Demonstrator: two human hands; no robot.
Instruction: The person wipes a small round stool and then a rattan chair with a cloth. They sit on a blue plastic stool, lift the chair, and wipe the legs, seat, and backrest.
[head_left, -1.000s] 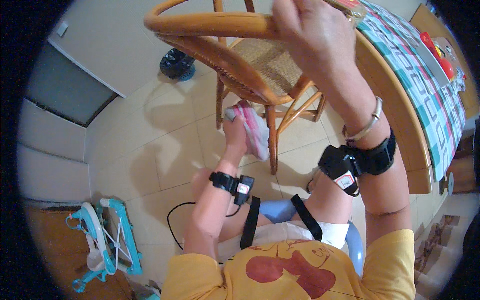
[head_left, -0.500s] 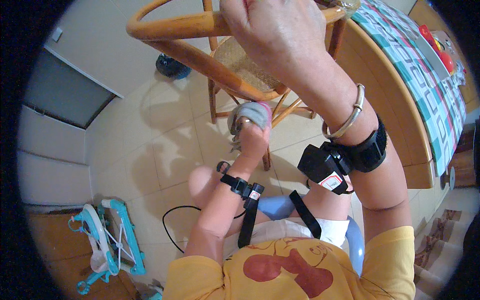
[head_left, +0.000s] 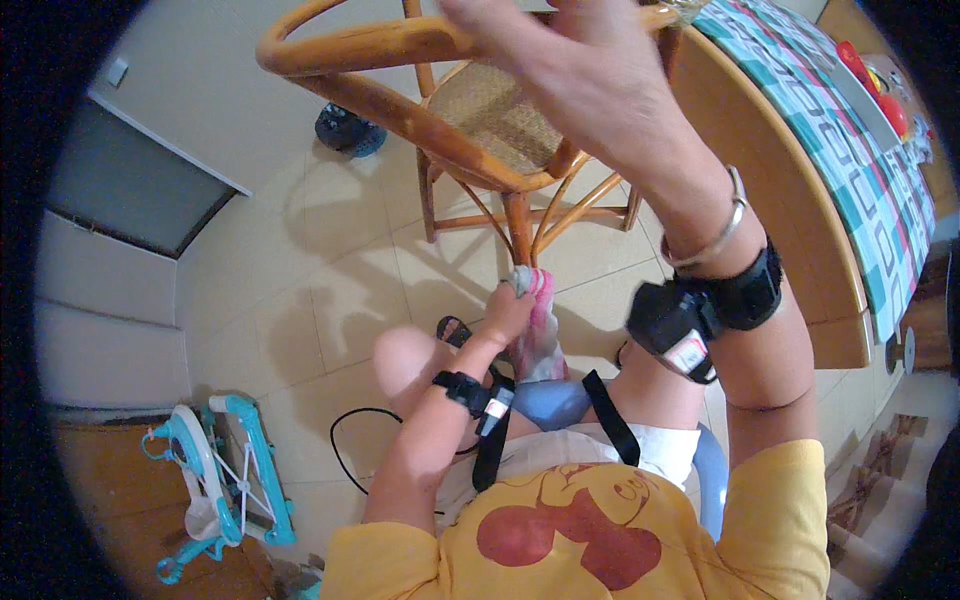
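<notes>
A wooden chair [head_left: 400, 105] with a curved frame and woven seat stands before me, tipped toward me or standing close; its exact tilt is hard to tell. Low on its near leg [head_left: 518, 228], my left hand [head_left: 508, 312] is closed on a grey and pink cloth [head_left: 543, 325], pressing it against the wood. The cloth's loose end hangs toward the blue stool [head_left: 552, 402] I sit on. Above the chair's curved rail, my right hand [head_left: 590, 80] is held with thumb and fingers apart, holding nothing visible; its fingertips are cut off by the upper edge.
To the right stands a wooden table with a checked cloth [head_left: 790, 110], bearing a white tray [head_left: 865, 100] with red items. A dark round object [head_left: 348, 130] sits on the floor by the wall. At lower left is a turquoise and white folding frame [head_left: 215, 475]. A black cable [head_left: 335, 450] loops beside my leg.
My left hand has moved down the chair leg toward me with the cloth, which now hangs loose. My right hand has let go of the chair rail and its fingers have spread.
</notes>
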